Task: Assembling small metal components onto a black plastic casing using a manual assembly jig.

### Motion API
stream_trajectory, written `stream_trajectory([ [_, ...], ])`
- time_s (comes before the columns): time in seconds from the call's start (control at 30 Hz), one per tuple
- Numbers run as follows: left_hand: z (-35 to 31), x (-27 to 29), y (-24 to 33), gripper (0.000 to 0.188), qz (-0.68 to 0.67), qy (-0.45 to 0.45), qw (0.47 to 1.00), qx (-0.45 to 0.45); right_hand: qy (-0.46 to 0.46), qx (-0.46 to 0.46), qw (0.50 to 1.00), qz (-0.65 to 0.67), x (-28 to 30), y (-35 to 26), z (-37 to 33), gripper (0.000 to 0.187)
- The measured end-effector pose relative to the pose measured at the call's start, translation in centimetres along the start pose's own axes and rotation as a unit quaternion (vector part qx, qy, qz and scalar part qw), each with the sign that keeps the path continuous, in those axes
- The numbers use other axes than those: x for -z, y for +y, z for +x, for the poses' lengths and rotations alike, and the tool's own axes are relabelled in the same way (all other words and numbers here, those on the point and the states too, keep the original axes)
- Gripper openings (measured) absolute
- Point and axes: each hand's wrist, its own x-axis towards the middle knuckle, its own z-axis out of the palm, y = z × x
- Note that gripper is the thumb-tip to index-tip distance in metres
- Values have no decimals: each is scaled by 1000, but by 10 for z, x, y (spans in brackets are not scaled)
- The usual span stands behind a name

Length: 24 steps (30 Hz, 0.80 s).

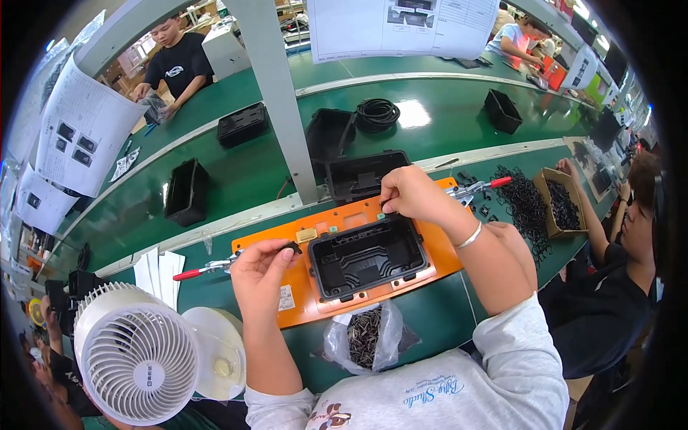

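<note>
A black plastic housing [369, 265], open side up, sits in an orange fixture plate [448, 247] in front of me. My left hand [261, 276] is closed in a pinch on a small black plastic part [291, 247], left of the housing and above the plate. My right hand [412, 195] reaches over the housing's far edge, thumb and finger pinched together near a green block on the plate. What those fingertips hold, if anything, is too small and covered to make out. Red-handled toggle clamps [204, 269] stand at both ends of the plate.
A bag of metal pins or screws [365, 337] lies before me, a white fan [140, 358] at left. Loose black clips [519, 208] and a cardboard box [559, 204] are at right. More black housings [188, 192] stand beyond a metal post [276, 93]. Co-workers sit nearby.
</note>
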Motion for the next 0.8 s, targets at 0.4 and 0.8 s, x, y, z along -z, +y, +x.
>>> stream_trajectory([
  [0.4,37,-6,-23,12,288,-15,949,-128,208,26,976,-55,-14,4,-37,45],
  [0.8,42,-38,-34,9,409,-42,903,-124,334,19,941,55,-2,20,-94,27],
])
